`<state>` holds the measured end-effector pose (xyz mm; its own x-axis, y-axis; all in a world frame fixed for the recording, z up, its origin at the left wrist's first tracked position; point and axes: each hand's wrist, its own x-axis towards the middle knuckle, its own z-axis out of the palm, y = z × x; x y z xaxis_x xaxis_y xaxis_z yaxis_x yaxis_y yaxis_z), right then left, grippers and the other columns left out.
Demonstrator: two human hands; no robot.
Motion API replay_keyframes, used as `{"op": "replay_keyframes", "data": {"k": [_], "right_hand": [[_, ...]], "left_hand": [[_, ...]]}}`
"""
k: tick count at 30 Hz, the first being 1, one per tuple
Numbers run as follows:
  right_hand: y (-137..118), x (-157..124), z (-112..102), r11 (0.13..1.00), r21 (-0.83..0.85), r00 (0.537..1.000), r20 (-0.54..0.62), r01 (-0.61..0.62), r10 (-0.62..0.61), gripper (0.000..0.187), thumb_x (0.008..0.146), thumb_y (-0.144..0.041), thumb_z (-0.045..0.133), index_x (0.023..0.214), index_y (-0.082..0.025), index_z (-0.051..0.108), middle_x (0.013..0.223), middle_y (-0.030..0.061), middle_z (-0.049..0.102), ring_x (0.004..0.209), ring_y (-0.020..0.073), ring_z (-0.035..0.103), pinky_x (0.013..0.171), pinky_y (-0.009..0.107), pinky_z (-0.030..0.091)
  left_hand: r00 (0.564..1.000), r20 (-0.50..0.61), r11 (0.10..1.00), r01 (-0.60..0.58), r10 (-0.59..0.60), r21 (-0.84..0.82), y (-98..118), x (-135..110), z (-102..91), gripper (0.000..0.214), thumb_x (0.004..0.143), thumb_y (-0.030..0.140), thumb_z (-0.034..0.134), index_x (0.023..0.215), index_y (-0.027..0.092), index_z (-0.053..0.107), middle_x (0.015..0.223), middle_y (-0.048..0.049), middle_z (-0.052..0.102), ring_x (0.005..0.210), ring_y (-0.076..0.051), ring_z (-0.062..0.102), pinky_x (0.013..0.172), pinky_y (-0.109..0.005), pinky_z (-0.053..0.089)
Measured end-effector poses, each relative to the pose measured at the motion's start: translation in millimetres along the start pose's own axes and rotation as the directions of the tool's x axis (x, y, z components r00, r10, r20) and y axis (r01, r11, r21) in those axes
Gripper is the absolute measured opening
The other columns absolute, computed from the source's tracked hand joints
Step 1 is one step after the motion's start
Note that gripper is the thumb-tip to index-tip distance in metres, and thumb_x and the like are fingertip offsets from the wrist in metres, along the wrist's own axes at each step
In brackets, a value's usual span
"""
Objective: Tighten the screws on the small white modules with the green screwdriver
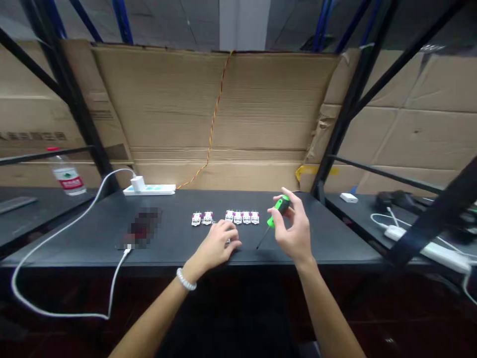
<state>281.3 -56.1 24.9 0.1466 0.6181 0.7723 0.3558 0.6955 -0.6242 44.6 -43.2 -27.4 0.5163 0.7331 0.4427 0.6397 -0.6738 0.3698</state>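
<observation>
My right hand (294,228) holds a green-handled screwdriver (278,211) by its handle, tip angled down-left toward the black table (93,238). My left hand (219,243), with a bead bracelet on the wrist, rests on the table with fingers curled over a small part that is mostly hidden. Just beyond the hands lies a row of small white and pink parts: a pair (201,218) on the left and several more (242,217) on the right.
A white power strip (152,189) with a plugged charger lies at the back left; its white cable (55,233) loops off the table's front edge. A water bottle (67,176) stands far left. Cardboard sheets line the back. Black rack struts frame both sides. More cables lie at right.
</observation>
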Motion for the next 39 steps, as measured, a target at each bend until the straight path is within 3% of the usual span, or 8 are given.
{"op": "replay_keyframes", "data": {"k": [5,10,13,17,20,24,28,39], "right_hand": [[-0.6,0.1,0.6,1.000,-0.003,1.000,0.001,-0.001,0.001,0.052,0.098,-0.033,0.068,0.148,-0.025,0.056,0.123,0.0122,0.070,0.101,0.0267,0.076,0.088,0.046,0.068],[0.7,-0.9,1.8,1.000,0.006,1.000,-0.003,0.008,-0.008,0.053,0.098,-0.032,0.069,0.148,-0.025,0.056,0.123,0.0116,0.071,0.098,0.0246,0.077,0.089,0.045,0.068],[1.9,-0.8,4.0,0.999,0.044,0.999,-0.045,-0.002,0.004,0.061,0.094,-0.034,0.075,0.151,-0.025,0.054,0.123,0.0116,0.074,0.100,0.0250,0.078,0.089,0.043,0.069],[3.2,-1.6,10.5,0.993,0.112,0.995,-0.081,-0.041,0.050,0.057,0.089,-0.038,0.083,0.141,-0.025,0.062,0.121,0.0105,0.077,0.099,0.0249,0.080,0.087,0.041,0.070],[2.4,-4.8,18.5,0.978,0.197,0.992,-0.096,-0.061,0.082,0.055,0.087,-0.042,0.086,0.135,-0.024,0.066,0.115,0.0097,0.079,0.094,0.0248,0.082,0.084,0.041,0.071],[1.0,-13.1,31.5,0.945,0.319,0.995,-0.043,-0.075,0.094,0.053,0.090,-0.044,0.083,0.135,-0.026,0.062,0.112,0.0098,0.081,0.094,0.0256,0.083,0.082,0.041,0.072],[0.6,-21.5,41.9,0.941,0.327,0.996,0.003,-0.084,0.087,0.049,0.093,-0.040,0.081,0.136,-0.026,0.063,0.112,0.0096,0.081,0.090,0.0236,0.083,0.079,0.038,0.072],[4.7,-28.8,49.7,0.946,0.322,0.999,-0.019,-0.035,0.043,0.050,0.090,-0.032,0.083,0.136,-0.028,0.064,0.109,0.0065,0.081,0.094,0.0233,0.082,0.082,0.038,0.072]], "left_hand": [[0.998,0.016,0.998,0.060,-0.060,0.021,-4.8,0.0,6.4,0.014,0.101,0.030,0.070,0.092,0.019,0.071,0.110,-0.0073,0.069,0.114,-0.029,0.058,0.104,-0.049,0.046],[0.999,0.012,0.998,0.032,-0.032,-0.059,-9.4,-1.3,-12.1,0.018,0.107,0.030,0.058,0.104,0.020,0.073,0.117,-0.0089,0.069,0.116,-0.028,0.060,0.109,-0.048,0.047],[0.990,0.140,0.989,0.003,0.017,-0.146,-19.1,-7.0,-31.1,0.020,0.103,0.030,0.065,0.119,0.022,0.074,0.135,-0.0107,0.066,0.131,-0.029,0.058,0.119,-0.048,0.043],[0.963,0.260,0.974,-0.013,0.074,-0.227,-34.5,-14.8,-46.3,0.048,0.092,0.016,0.074,0.139,0.026,0.069,0.149,-0.0114,0.062,0.139,-0.028,0.058,0.122,-0.048,0.043],[0.966,0.247,0.970,-0.015,0.076,-0.242,-40.1,-14.6,-47.0,0.045,0.092,0.011,0.072,0.135,0.027,0.073,0.143,-0.0099,0.067,0.135,-0.027,0.062,0.120,-0.046,0.046],[0.967,0.238,0.964,-0.024,0.089,-0.265,-38.7,-9.8,-43.6,0.030,0.092,0.024,0.080,0.123,0.025,0.080,0.129,-0.0097,0.074,0.122,-0.026,0.068,0.112,-0.042,0.051],[0.964,0.243,0.960,-0.042,0.111,-0.276,-36.5,-7.5,-41.9,0.028,0.091,0.029,0.084,0.119,0.026,0.082,0.123,-0.0088,0.076,0.117,-0.026,0.068,0.110,-0.041,0.050],[0.969,0.218,0.959,-0.048,0.112,-0.278,-36.4,-7.1,-39.8,0.028,0.090,0.030,0.085,0.118,0.027,0.083,0.122,-0.0084,0.076,0.117,-0.026,0.069,0.110,-0.041,0.051]]}}
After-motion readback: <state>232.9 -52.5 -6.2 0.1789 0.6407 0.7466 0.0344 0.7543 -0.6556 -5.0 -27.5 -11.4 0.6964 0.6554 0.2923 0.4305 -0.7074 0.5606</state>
